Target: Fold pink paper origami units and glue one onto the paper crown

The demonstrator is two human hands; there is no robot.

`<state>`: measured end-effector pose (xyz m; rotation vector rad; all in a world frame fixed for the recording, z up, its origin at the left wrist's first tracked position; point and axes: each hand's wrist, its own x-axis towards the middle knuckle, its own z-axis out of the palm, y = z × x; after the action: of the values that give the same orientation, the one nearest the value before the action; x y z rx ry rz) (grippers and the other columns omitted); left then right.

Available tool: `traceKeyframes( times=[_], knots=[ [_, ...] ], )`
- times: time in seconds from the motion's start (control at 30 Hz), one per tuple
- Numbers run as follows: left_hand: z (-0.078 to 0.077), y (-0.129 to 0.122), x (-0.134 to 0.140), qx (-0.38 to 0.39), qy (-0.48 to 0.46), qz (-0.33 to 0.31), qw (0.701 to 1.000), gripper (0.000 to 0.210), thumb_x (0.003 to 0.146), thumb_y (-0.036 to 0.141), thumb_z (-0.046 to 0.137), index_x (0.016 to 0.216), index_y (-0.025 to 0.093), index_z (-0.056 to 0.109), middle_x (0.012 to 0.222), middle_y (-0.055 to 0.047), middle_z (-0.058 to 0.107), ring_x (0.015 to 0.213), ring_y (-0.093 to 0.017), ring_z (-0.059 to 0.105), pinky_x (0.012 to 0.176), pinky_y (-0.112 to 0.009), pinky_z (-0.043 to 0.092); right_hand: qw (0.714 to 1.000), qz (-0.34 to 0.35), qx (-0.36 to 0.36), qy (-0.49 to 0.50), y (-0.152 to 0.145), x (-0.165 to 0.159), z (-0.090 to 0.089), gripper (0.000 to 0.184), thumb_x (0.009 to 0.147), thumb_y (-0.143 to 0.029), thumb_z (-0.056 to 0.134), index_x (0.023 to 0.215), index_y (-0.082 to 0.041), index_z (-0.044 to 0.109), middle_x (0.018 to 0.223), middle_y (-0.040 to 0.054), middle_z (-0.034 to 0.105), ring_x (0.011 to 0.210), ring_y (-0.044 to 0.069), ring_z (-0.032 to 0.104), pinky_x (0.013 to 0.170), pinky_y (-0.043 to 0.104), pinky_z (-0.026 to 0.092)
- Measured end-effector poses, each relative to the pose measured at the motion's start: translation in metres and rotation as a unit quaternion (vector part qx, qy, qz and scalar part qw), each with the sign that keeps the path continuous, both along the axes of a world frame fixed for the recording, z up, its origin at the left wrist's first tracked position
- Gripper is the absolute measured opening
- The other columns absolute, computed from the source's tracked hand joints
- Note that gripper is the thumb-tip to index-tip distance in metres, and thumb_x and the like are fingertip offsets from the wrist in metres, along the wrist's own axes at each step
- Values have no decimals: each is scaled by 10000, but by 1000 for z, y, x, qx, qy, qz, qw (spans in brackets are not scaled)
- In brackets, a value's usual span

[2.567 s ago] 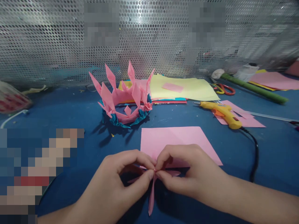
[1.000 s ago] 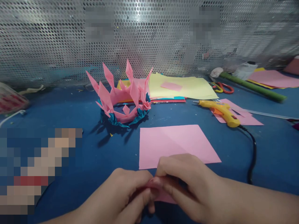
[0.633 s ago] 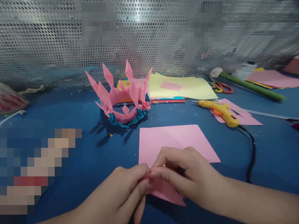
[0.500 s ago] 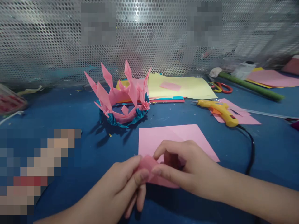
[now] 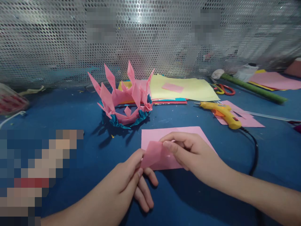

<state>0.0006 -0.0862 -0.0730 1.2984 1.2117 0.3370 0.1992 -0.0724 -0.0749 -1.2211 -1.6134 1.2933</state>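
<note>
A small piece of pink paper [image 5: 153, 153] is held up between both hands, over the near part of a larger pink sheet [image 5: 181, 133] lying on the table. My left hand [image 5: 131, 179] pinches its lower left corner between thumb and forefinger, the other fingers loosely spread below. My right hand [image 5: 190, 150] grips its upper right corner with thumb and fingertips. Part of the small paper's right side is hard to separate from the sheet behind. Beyond my hands stands a pink paper crown [image 5: 124, 119] with pointed tips, blue leaf shapes and a pink rose.
A yellow glue gun [image 5: 225, 113] lies at right on pink paper, its black cord [image 5: 255, 150] curving toward me. Behind are yellow sheets [image 5: 195, 89], scissors [image 5: 227, 89] and a green stick [image 5: 256, 86]. A perforated metal panel [image 5: 150, 37] closes the back. A blurred-out patch [image 5: 35, 172] covers the left.
My right hand has risen slightly and shifted right to the small paper's upper corner. The paper now shows flatter and more open between my hands. The view has shifted slightly.
</note>
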Motion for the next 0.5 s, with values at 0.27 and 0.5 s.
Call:
traceKeyframes(
  times=[0.27,0.5],
  knots=[
    [-10,8,-9,-78,-199,23,977,335,738,227,589,1073,208,599,850,-36,763,758,-193,718,554,-230,570,1000,21,8,3,6,6,5,259,940,-352,557,870,-134,679,502,-103,328,418,66,243,389,215,169],
    [-15,16,-11,-119,-252,24,960,431,695,393,795,1056,182,690,923,-73,789,836,-234,728,559,-257,617,998,38,-19,44,2,3,4,179,929,-287,585,843,-155,669,529,-81,476,420,65,373,445,192,348]
  ],
)
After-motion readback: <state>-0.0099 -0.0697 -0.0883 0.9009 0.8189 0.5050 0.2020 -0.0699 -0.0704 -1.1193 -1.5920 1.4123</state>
